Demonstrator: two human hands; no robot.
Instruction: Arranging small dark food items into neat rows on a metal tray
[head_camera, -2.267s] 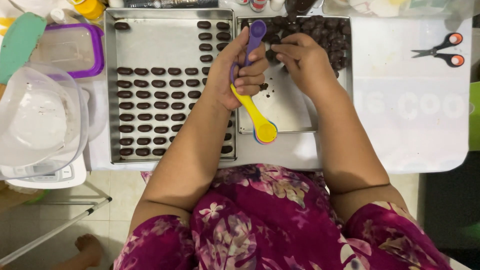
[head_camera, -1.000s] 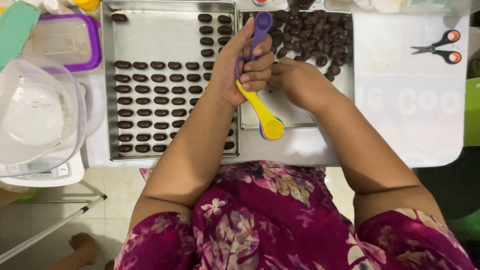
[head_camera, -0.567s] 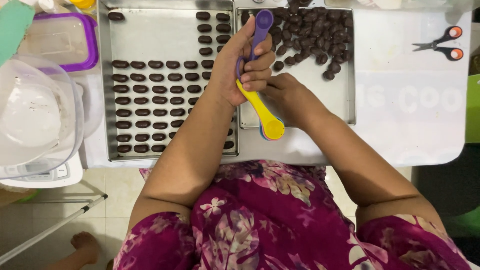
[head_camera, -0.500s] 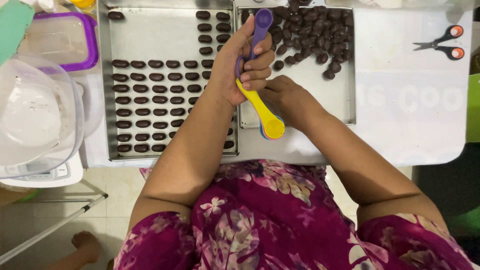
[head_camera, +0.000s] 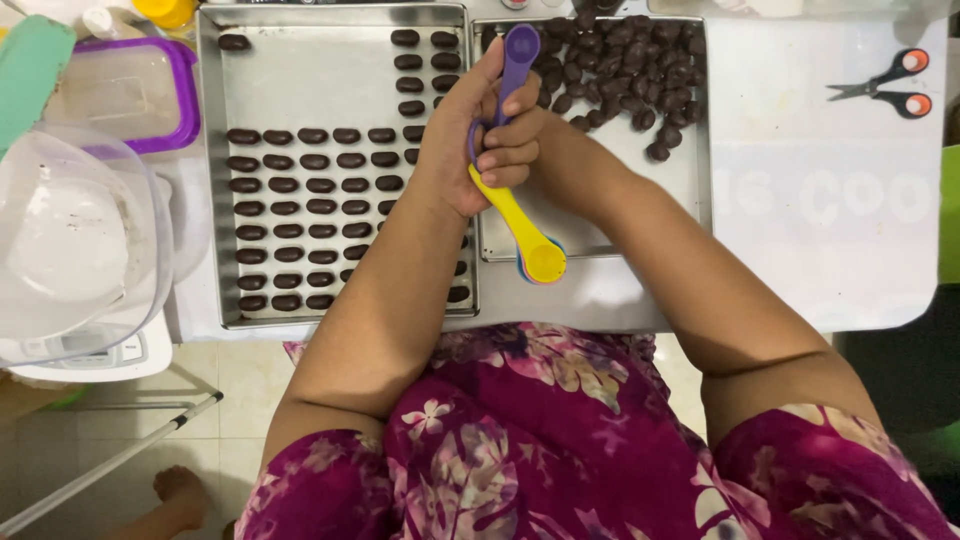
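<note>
Two trays sit under my hands. Largest first: the left tray (head_camera: 330, 60), mostly beyond and left of my left hand (head_camera: 470, 140), carries neat rows of dark oblong chocolate pieces (head_camera: 300, 190); the right tray (head_camera: 690, 190), beyond my right wrist, holds a loose heap of the same pieces (head_camera: 630, 70).

Change noted: since the earliest frame my right hand has drawn back from the heap and slid in behind the left. It is now almost fully hidden; I cannot tell whether its fingers are spread or pinching a piece. The left has barely shifted. My reading: one piece has likely been fetched and brought to the spoons.

Left hand is closed in a fist around a ring-bound set of measuring spoons (head_camera: 515, 170). The purple spoon (head_camera: 520, 50) points away from me; the yellow spoon (head_camera: 535, 245) hangs toward me, over the right tray's near rim.
</note>
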